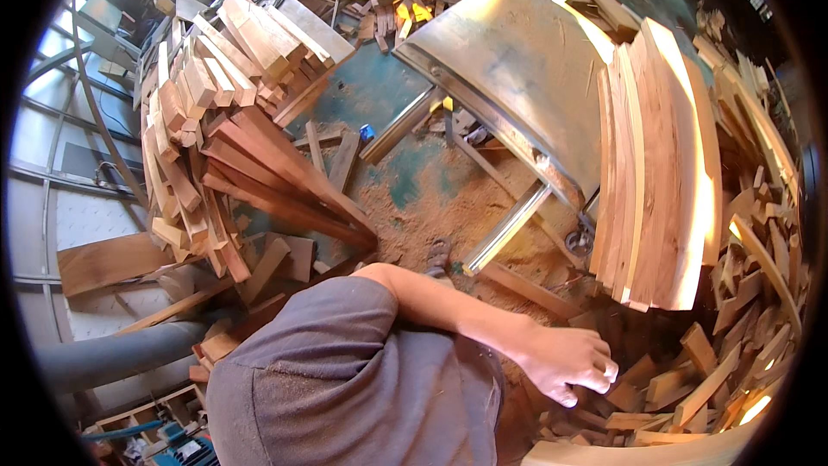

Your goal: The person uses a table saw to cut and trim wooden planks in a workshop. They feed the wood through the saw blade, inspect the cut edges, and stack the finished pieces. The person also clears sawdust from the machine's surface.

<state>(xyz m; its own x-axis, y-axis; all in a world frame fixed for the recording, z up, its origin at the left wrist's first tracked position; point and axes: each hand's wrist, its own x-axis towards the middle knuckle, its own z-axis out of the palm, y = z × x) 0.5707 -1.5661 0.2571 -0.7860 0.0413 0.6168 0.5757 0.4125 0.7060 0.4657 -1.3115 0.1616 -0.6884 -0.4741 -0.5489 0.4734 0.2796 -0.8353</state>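
Note:
My left hand (565, 361) reaches across to the right with its back up. Its fingers are loosely bent and the thumb stands apart from them; nothing shows in its grasp. Below and beside it is a heap of wood offcuts (664, 384). A pale board (638, 451) crosses the lower right edge of the picture, close to the hand. My right hand is out of sight. Up and to the right of my left hand stands a stack of long planks (651, 181), brown with pale edges.
A metal machine table (517, 60) with two steel rails lies ahead. Square wood strips (203, 78) are piled at left, with reddish boards (285, 177) leaning below. Sawdust (423, 207) covers the floor. A thick grey pipe (121, 356) runs at lower left.

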